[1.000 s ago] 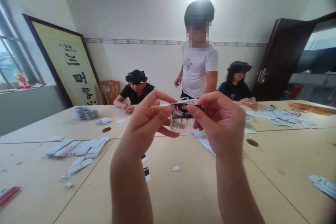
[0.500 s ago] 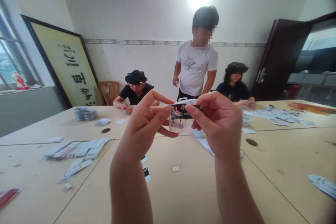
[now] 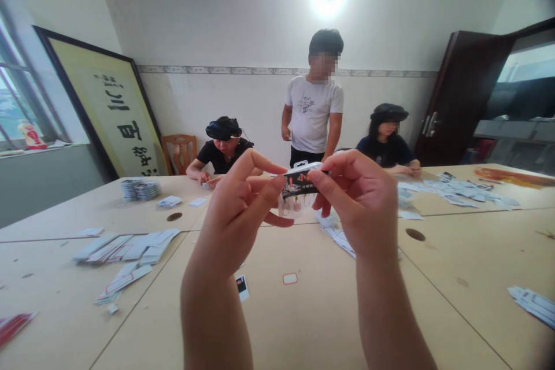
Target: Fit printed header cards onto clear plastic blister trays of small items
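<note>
I hold up a small clear plastic packet [image 3: 298,192] with a black and red printed header card, raised above the table. My left hand [image 3: 236,211] pinches its left end between thumb and forefinger. My right hand [image 3: 359,199] pinches the right end the same way. The packet's clear lower half hangs down between my fingers, with small items inside too blurred to name. Below my hands on the table lie a small white label with a red border [image 3: 290,278] and a small dark card [image 3: 242,286].
The wide wooden table [image 3: 303,324] carries fanned piles of white cards at the left [image 3: 125,245], a stack at the far left [image 3: 141,188], and more at the right [image 3: 459,193]. Two people sit at the far side; a third stands behind in a white shirt [image 3: 312,110].
My hands and the packet stay almost still, the packet tilting slightly. The standing person in the white shirt has stepped back and to the left.
</note>
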A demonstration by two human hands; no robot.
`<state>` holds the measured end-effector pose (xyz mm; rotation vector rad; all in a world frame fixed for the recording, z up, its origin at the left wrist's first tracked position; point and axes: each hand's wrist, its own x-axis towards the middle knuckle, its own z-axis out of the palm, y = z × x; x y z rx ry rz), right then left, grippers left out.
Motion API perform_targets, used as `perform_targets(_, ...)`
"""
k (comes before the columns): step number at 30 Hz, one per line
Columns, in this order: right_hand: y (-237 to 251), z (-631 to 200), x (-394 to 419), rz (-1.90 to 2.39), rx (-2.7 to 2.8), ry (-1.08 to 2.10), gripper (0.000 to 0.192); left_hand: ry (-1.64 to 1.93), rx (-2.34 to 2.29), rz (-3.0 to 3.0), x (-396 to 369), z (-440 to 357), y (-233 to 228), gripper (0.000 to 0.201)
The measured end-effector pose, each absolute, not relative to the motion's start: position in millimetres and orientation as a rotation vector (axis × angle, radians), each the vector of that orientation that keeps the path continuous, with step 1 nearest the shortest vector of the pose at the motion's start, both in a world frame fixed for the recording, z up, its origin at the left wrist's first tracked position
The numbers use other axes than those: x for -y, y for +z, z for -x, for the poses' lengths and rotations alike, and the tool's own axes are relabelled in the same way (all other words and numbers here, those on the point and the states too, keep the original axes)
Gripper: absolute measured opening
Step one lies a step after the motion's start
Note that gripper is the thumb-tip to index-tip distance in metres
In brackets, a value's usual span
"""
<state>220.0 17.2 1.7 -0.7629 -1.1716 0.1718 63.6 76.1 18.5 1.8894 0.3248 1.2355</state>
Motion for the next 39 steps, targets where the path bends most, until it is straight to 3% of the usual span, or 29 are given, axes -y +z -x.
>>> perform_targets(39,-0.8,-215.3,-21.3,0.942,1.110,-0.054,0.016,1.212,-0.303,-1.901,-76.6,-65.7,17.0,0.022)
